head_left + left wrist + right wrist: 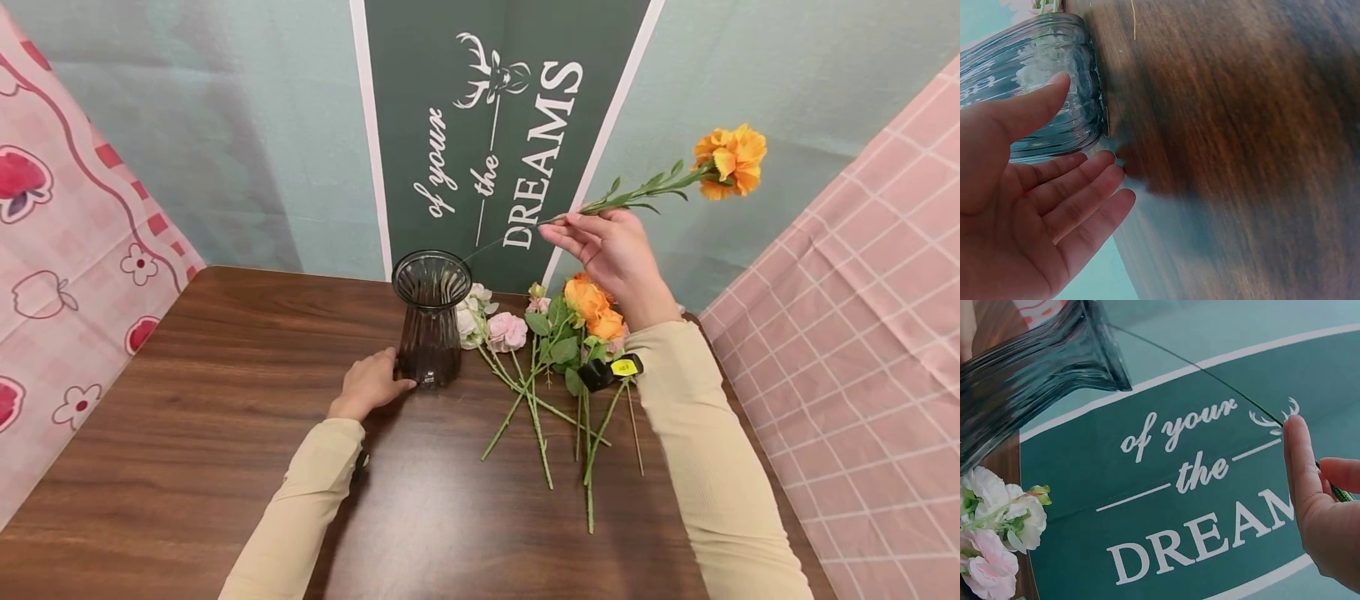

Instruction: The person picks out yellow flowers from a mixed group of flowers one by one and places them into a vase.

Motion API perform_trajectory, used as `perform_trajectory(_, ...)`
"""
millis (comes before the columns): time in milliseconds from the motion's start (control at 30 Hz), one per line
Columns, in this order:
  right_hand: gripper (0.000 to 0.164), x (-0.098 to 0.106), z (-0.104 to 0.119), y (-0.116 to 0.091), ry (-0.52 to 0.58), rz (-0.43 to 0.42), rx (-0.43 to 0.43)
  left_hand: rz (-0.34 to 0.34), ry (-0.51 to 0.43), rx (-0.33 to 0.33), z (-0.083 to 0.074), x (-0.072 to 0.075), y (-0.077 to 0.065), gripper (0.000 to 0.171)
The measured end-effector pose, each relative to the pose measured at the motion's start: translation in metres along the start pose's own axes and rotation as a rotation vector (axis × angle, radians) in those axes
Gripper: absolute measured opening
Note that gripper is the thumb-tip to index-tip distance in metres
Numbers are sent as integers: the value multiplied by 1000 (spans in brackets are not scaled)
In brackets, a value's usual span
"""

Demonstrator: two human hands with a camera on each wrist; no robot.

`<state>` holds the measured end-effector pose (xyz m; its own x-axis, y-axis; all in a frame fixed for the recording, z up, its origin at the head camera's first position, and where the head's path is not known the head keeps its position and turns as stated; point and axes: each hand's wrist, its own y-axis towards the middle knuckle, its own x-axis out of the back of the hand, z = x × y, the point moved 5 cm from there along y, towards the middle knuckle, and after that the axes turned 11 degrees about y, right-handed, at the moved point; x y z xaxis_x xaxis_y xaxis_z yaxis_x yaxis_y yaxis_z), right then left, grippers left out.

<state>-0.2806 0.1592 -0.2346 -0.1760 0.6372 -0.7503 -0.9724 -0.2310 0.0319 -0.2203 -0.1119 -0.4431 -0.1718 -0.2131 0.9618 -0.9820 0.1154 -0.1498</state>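
Note:
A smoky grey ribbed glass vase [429, 337] stands upright on the table. My left hand [370, 385] is at its base, thumb and fingers spread loosely on either side; in the left wrist view the thumb lies across the glass [1075, 59], and I cannot tell how firmly it touches. Raised to the right, my right hand [618, 254] pinches the stem of an orange artificial flower [731, 162] between thumb and fingers. The bloom points up and right. In the right wrist view the thin lower stem [1241, 394] slants to the vase's rim; whether its tip is inside is unclear.
Right of the vase lie several loose artificial flowers: a white one [470, 325], a pink one [507, 332] and orange ones [592, 307], stems crossing toward the front. A printed cloth [510, 125] hangs behind the wooden table [202, 400]; pink cloths flank both sides.

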Motion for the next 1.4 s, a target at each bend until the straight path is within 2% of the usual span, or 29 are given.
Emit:
perform_trajectory(367, 15, -11, -23, 6, -200, 47, -29, 6, 3, -1, 0, 1, 2, 57)
perform_trajectory(633, 11, -12, -46, 10, -322, 14, -83, 14, 6, 2, -1, 1, 3, 58)
perform_trajectory(800, 12, -12, -60, 11, -382, 35, -120, 2, 6, -1, 0, 1, 4, 54)
perform_trajectory(1233, 7, -3, -89, 12, -530, 34, -195, 10, 13, 7, -1, 1, 0, 60)
perform_trajectory(1400, 17, 4, -97, 11, -612, 72, -231, 21, 10, 10, -2, 1, 0, 61)
